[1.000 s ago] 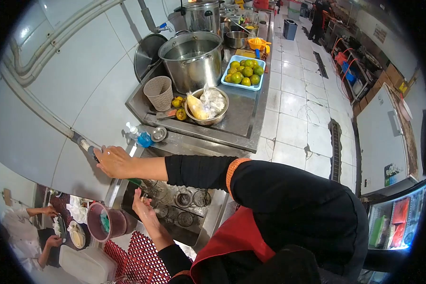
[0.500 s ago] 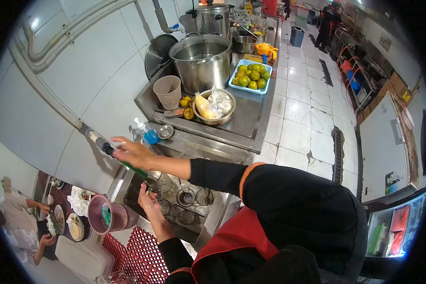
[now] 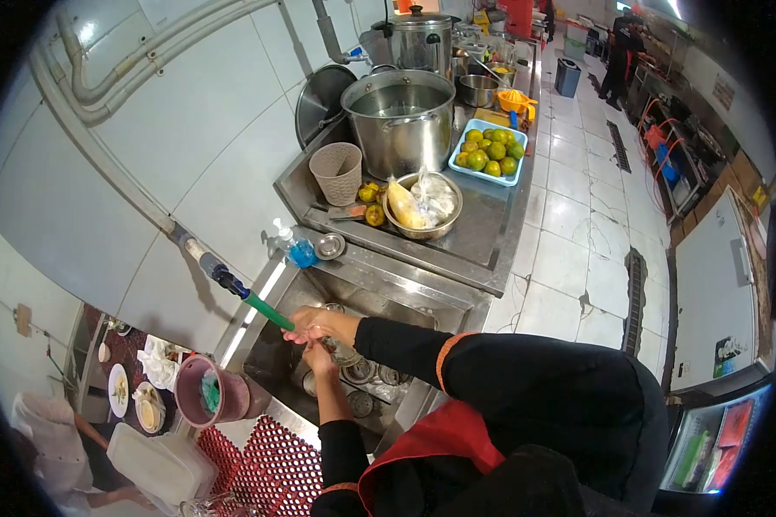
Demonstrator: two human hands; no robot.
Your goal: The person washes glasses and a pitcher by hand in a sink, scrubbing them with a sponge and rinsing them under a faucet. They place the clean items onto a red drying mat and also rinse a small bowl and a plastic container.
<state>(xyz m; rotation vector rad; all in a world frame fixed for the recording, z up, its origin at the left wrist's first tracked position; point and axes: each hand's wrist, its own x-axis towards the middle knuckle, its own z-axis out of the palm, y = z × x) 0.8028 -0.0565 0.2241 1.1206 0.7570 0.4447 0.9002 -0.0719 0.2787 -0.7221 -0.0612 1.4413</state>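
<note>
A green hose [image 3: 267, 311] runs down from a dark tap fitting [image 3: 227, 280] on the wall pipe. At its lower end my right hand [image 3: 312, 324] reaches across the sink, fingers extended and wet-looking. Just below, my left hand [image 3: 319, 354] comes up against it, its fingers mostly hidden where the two hands meet. Under and beside them in the steel sink [image 3: 272, 358] are several clear glasses [image 3: 359, 371]. One glass [image 3: 342, 351] shows close beneath my right wrist.
Behind the sink stand a soap bottle [image 3: 300, 251], a large pot [image 3: 403, 129], a bowl with plastic bags [image 3: 432, 227] and a tray of green citrus [image 3: 511, 178]. A pink bucket [image 3: 200, 392] and red mat [image 3: 267, 461] lie left. A co-worker [image 3: 47, 431] is at lower left.
My right hand has come down from the tap fitting to the hose end and met my left hand. The view has shifted, and the co-worker's hands have left the plates.
</note>
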